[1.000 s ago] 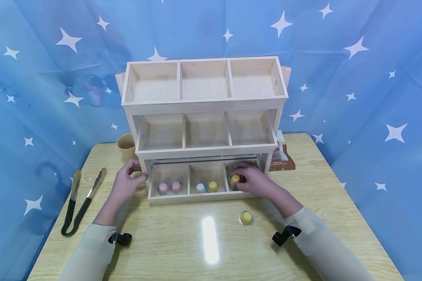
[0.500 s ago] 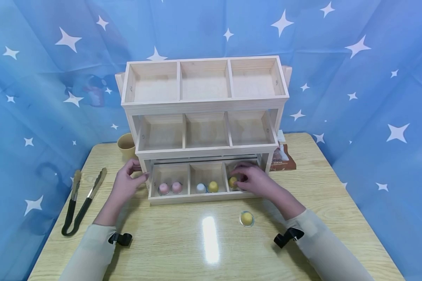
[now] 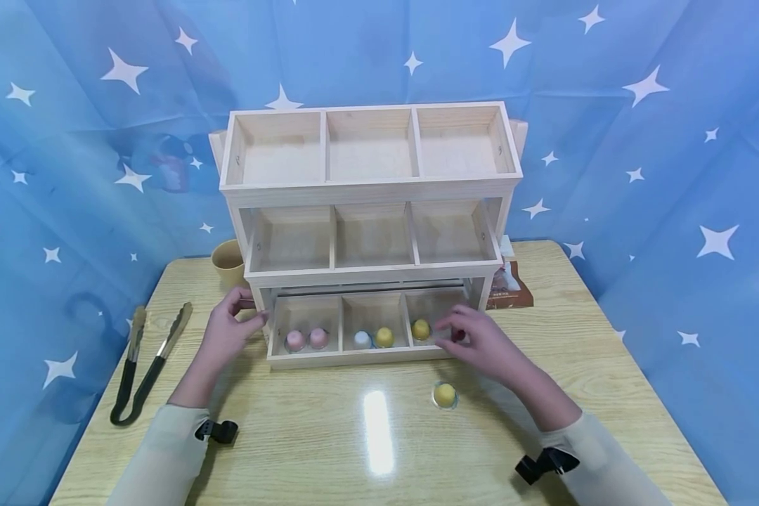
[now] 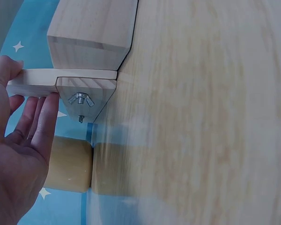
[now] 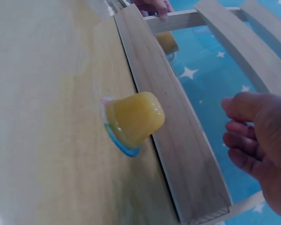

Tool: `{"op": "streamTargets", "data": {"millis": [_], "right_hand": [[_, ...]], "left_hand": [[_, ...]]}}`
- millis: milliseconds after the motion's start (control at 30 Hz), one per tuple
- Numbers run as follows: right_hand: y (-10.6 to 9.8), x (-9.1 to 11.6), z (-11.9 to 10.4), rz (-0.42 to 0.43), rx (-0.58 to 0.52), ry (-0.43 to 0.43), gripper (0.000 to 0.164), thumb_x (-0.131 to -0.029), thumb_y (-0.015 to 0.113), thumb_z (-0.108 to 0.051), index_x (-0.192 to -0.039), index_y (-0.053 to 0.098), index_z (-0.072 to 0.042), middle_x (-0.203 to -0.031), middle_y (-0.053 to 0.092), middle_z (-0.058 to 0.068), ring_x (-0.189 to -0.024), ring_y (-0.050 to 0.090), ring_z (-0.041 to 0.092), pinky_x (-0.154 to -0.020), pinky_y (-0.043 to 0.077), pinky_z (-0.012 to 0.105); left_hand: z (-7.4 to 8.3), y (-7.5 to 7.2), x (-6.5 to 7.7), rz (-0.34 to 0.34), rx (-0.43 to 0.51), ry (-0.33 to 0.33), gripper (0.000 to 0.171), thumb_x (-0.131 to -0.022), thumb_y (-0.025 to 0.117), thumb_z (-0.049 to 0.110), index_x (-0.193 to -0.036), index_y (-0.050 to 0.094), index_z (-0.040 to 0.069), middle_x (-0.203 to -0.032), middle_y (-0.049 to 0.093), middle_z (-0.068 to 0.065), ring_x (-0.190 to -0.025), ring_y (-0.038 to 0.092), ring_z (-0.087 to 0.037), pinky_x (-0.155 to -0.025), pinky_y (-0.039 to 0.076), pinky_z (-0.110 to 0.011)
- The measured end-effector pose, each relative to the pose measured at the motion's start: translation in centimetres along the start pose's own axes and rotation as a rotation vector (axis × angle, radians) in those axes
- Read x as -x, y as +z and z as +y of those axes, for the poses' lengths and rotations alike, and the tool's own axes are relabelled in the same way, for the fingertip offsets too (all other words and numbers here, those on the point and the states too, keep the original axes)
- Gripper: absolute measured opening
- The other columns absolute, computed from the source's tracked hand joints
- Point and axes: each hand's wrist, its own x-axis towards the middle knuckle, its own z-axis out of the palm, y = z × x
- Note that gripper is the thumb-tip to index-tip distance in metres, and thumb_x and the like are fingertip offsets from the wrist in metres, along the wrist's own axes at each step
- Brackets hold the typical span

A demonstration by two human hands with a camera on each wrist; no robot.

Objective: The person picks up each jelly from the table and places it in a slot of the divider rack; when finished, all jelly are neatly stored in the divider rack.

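Observation:
A three-tier wooden shelf [image 3: 367, 271] stands on the table, each tier split into three compartments. My left hand [image 3: 228, 330] grips its side frame [image 4: 35, 76], thumb on one face and fingers on the other. My right hand [image 3: 481, 341], fingers loosely bent and holding nothing, is over the right end of the bottom tier. Just left of it, a yellow jelly cup [image 3: 420, 329] sits in the right compartment. The middle compartment holds a white jelly cup [image 3: 362, 340] and a yellow one; the left has two pink jelly cups [image 3: 295, 341]. Another yellow jelly cup [image 3: 445, 395] rests upside down on the table.
Black-handled tongs [image 3: 140, 372] lie at the table's left. Behind the shelf's left side stands a tan cup [image 3: 228, 258]. A brown packet [image 3: 512, 289] lies partly hidden behind the right side. A blue star-patterned curtain [image 3: 607, 161] surrounds the table's back and sides.
My right hand has let go of the yellow jelly cup in the bottom right compartment and moved right, back toward me. The left hand has stayed at the frame.

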Motion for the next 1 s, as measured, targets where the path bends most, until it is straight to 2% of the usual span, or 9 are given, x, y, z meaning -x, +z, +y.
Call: {"op": "streamTargets", "data": {"millis": [167,367,567,767,1000], "right_hand": [[0.2,2.0,-0.3,0.014,-0.015,-0.049,0.022,-0.096,0.085,-0.001,-0.115,0.080,-0.010,-0.106,0.069,0.001,-0.088,0.063,0.010,-0.073,0.058,0.028],[0.9,3.7,-0.4,-0.010,-0.023,-0.120,0.026,-0.093,0.088,-0.003,-0.113,0.078,-0.015,-0.108,0.070,-0.006,-0.088,0.065,0.013,-0.072,0.059,0.032],[1.9,5.0,0.1,-0.026,-0.076,-0.210,0.035,-0.088,0.091,0.001,-0.117,0.076,-0.012,-0.114,0.072,0.004,-0.084,0.067,0.017,-0.072,0.059,0.031],[3.1,6.3,0.7,-0.061,-0.119,-0.170,0.040,-0.085,0.094,-0.003,-0.120,0.074,-0.008,-0.118,0.068,0.001,-0.087,0.064,0.017,-0.074,0.057,0.029],[4.2,7.1,1.1,-0.091,-0.139,-0.096,0.041,-0.090,0.093,-0.009,-0.125,0.073,-0.013,-0.114,0.065,-0.003,-0.088,0.061,0.016,-0.073,0.053,0.026]], "left_hand": [[0.0,0.1,0.1,-0.001,0.003,-0.001,0.032,-0.101,0.080,0.007,-0.128,0.065,0.000,-0.126,0.070,-0.023,-0.112,0.064,-0.010,-0.112,0.040,-0.065],[-0.2,0.0,0.2,0.000,-0.009,-0.005,0.034,-0.101,0.079,0.006,-0.131,0.064,0.000,-0.130,0.070,-0.022,-0.112,0.063,-0.007,-0.111,0.040,-0.068],[-0.1,0.2,0.1,0.002,-0.009,0.001,0.032,-0.101,0.079,0.006,-0.129,0.065,0.000,-0.127,0.071,-0.023,-0.111,0.064,-0.007,-0.111,0.040,-0.065],[-0.1,0.1,0.0,0.005,-0.012,0.002,0.033,-0.100,0.080,0.006,-0.129,0.065,0.001,-0.127,0.070,-0.022,-0.111,0.064,-0.009,-0.115,0.037,-0.068],[-0.3,0.0,-0.1,0.007,-0.016,0.003,0.033,-0.100,0.080,0.005,-0.129,0.065,0.000,-0.126,0.070,-0.021,-0.110,0.064,-0.007,-0.116,0.037,-0.068]]}}
